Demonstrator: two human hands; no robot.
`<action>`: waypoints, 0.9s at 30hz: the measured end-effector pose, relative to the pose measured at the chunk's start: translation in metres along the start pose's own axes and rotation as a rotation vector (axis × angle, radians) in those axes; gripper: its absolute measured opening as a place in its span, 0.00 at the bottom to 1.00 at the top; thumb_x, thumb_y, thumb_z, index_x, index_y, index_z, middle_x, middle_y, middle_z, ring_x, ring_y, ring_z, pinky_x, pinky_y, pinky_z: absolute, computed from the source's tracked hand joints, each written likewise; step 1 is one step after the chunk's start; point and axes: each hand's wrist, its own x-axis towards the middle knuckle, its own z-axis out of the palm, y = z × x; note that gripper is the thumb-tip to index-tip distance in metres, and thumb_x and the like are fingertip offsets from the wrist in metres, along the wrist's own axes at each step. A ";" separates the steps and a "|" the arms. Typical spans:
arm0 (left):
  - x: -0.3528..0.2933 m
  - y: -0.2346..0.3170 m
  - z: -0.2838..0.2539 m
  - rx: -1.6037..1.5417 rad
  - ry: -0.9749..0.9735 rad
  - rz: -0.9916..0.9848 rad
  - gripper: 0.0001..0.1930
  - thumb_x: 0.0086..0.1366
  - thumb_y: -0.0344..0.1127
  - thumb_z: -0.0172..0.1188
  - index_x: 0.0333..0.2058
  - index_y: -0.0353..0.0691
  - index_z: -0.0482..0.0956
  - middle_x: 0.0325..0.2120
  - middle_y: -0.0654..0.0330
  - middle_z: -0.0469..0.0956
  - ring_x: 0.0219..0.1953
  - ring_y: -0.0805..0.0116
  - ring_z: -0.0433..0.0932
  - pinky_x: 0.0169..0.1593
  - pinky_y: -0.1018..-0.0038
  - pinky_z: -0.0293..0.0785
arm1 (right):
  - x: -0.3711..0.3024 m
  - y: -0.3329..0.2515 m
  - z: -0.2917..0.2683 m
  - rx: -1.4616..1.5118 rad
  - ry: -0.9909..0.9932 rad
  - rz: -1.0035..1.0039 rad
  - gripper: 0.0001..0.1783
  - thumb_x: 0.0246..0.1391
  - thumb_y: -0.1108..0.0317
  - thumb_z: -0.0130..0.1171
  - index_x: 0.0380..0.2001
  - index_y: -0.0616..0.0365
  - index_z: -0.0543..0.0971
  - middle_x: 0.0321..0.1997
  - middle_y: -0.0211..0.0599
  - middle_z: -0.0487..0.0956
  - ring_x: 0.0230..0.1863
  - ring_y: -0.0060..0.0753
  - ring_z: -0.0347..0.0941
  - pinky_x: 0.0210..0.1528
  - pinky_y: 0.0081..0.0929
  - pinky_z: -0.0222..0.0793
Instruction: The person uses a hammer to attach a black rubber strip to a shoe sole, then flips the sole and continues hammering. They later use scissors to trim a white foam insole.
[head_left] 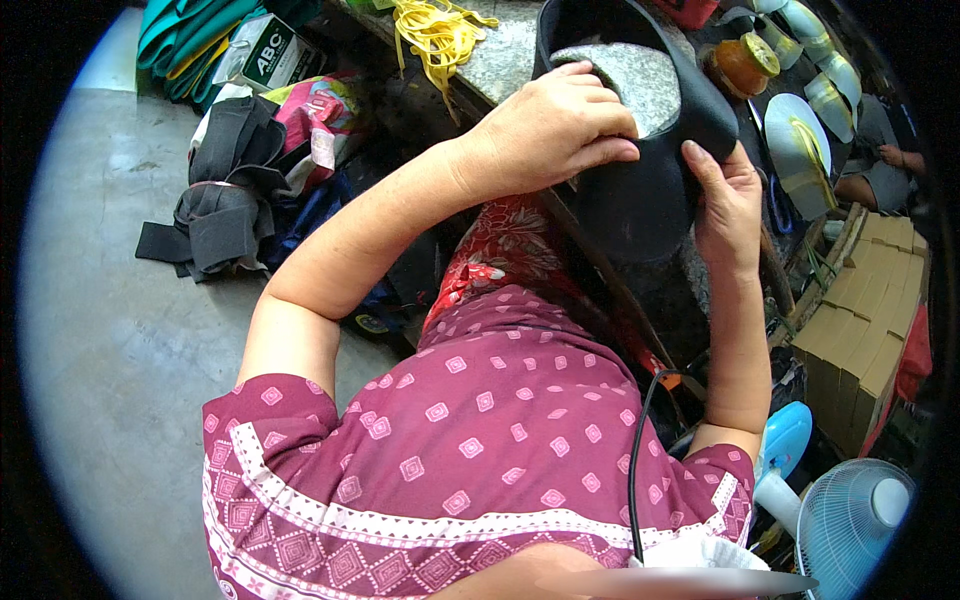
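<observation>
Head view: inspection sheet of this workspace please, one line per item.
Surface: grey speckled stone bench, edge toward the person.
Job's things: black shoe upper with a grey insole showing inside it.
Clutter: yellow straps on the bench; orange jar; pale soles at right; black fabric pieces on the floor.
Grippers: left hand grips the upper's top edge; right hand holds its right side.
Cables: black cord over the person's front.
Surroundings: grey concrete floor; cardboard boxes; blue fan; another person's hand far right.
</observation>
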 end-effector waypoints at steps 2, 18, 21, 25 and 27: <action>-0.001 -0.001 0.002 -0.040 -0.048 -0.017 0.10 0.64 0.40 0.64 0.34 0.39 0.81 0.28 0.54 0.78 0.36 0.54 0.79 0.51 0.59 0.71 | 0.001 -0.001 -0.002 0.005 0.032 0.055 0.15 0.60 0.71 0.64 0.49 0.63 0.80 0.43 0.35 0.84 0.40 0.20 0.79 0.44 0.20 0.76; 0.008 0.016 0.004 0.285 -0.212 -0.014 0.14 0.64 0.46 0.61 0.33 0.41 0.81 0.26 0.54 0.80 0.36 0.51 0.81 0.45 0.59 0.75 | 0.018 -0.014 -0.005 -0.240 -0.092 -0.085 0.22 0.51 0.75 0.70 0.50 0.63 0.79 0.41 0.35 0.84 0.40 0.22 0.80 0.44 0.23 0.79; 0.004 0.009 -0.004 0.312 -0.226 0.012 0.13 0.63 0.46 0.63 0.34 0.42 0.81 0.29 0.56 0.81 0.38 0.54 0.81 0.48 0.61 0.75 | 0.023 -0.017 -0.010 -0.300 -0.022 -0.042 0.20 0.55 0.69 0.69 0.50 0.62 0.78 0.42 0.37 0.84 0.40 0.24 0.81 0.44 0.24 0.79; 0.004 0.011 -0.010 0.310 -0.236 -0.176 0.14 0.64 0.48 0.63 0.34 0.42 0.81 0.24 0.54 0.80 0.32 0.53 0.82 0.40 0.61 0.76 | 0.017 -0.020 -0.010 0.264 0.067 0.098 0.22 0.61 0.60 0.63 0.55 0.60 0.76 0.48 0.38 0.82 0.45 0.27 0.81 0.50 0.28 0.78; 0.008 0.014 -0.010 0.246 -0.116 -0.303 0.15 0.64 0.48 0.63 0.33 0.41 0.81 0.21 0.53 0.78 0.29 0.52 0.81 0.35 0.60 0.75 | 0.007 -0.018 -0.006 0.479 -0.028 0.048 0.24 0.59 0.65 0.65 0.56 0.62 0.75 0.50 0.37 0.82 0.48 0.29 0.80 0.55 0.30 0.75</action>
